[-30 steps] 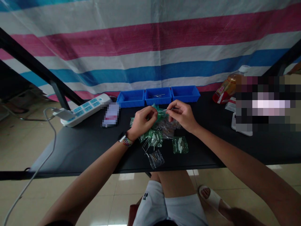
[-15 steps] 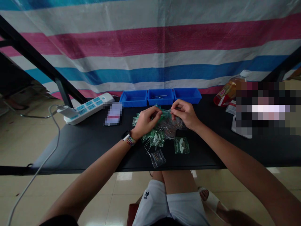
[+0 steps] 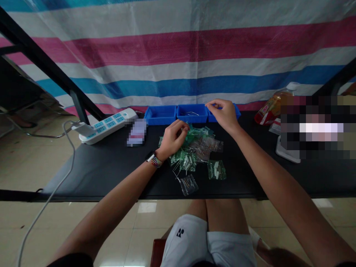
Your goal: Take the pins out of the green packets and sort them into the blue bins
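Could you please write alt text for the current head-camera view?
A person's left hand is at a pile of green and clear plastic packets on a black table, while the right hand is near three blue trays beyond the pile. A power strip lies to the left; a bottle is to the right.

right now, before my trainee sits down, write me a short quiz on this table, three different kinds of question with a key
1. How many blue trays stand in the row: a) two, b) three, c) four?
2. True or false: the left hand rests on the power strip.
3. Fill in: thin metal pieces lie in the ___ tray.

Key: 1 b; 2 false, the left hand is at the pile of small bags; 3 middle.
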Demonstrator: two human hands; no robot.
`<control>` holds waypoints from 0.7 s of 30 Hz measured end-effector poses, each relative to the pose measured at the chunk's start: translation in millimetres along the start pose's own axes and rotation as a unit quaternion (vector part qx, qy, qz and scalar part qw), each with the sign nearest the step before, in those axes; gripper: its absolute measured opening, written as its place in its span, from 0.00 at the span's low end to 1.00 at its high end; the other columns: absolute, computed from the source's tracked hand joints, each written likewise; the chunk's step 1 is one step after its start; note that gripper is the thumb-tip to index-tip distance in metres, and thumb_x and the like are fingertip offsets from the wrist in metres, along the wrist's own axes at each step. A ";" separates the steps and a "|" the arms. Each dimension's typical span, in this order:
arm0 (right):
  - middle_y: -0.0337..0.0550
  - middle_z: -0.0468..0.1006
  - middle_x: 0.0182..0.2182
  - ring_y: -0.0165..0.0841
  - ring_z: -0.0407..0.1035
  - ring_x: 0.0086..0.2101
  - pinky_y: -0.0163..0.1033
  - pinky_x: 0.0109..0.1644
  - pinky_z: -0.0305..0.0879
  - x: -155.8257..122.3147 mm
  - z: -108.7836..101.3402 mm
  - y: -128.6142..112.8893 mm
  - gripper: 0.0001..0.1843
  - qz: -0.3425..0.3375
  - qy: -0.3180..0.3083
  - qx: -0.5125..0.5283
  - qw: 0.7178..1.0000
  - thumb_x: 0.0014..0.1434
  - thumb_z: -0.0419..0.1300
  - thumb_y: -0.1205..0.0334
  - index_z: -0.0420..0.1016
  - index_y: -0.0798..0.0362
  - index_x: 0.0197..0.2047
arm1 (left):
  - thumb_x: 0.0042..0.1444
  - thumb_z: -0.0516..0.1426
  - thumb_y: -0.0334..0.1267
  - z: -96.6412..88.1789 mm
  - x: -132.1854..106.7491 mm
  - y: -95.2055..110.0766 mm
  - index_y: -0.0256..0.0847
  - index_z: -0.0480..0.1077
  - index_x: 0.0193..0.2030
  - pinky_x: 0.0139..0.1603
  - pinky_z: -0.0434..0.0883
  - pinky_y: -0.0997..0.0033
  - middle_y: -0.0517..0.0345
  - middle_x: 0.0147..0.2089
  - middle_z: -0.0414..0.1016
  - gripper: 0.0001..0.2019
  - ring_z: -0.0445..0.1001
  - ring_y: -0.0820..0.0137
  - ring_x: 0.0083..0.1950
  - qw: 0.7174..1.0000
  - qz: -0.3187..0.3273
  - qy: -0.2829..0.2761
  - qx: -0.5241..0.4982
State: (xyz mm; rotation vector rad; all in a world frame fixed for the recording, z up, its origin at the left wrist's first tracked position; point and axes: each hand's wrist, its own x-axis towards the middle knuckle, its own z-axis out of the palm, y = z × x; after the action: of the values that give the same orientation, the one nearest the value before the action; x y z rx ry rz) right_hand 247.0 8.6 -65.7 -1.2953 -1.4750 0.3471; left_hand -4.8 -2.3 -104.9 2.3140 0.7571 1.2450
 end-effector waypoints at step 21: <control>0.37 0.75 0.27 0.27 0.67 0.27 0.35 0.34 0.56 -99.4 7.8 -72.7 0.07 -0.154 -0.495 -0.038 0.854 0.60 0.69 0.67 0.89 0.51 0.40 | 0.72 0.54 0.36 0.2 0.0 -3.2 0.40 0.73 0.39 0.36 0.65 0.67 0.56 0.37 0.71 0.10 0.69 0.68 0.34 0.999 0.005 -0.032 0.015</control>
State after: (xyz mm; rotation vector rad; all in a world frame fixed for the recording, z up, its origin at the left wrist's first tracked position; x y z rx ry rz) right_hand 184.4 -97.7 -63.5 -0.9126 -2.5430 0.8236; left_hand -5.5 0.2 -106.9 2.3723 0.7467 1.1652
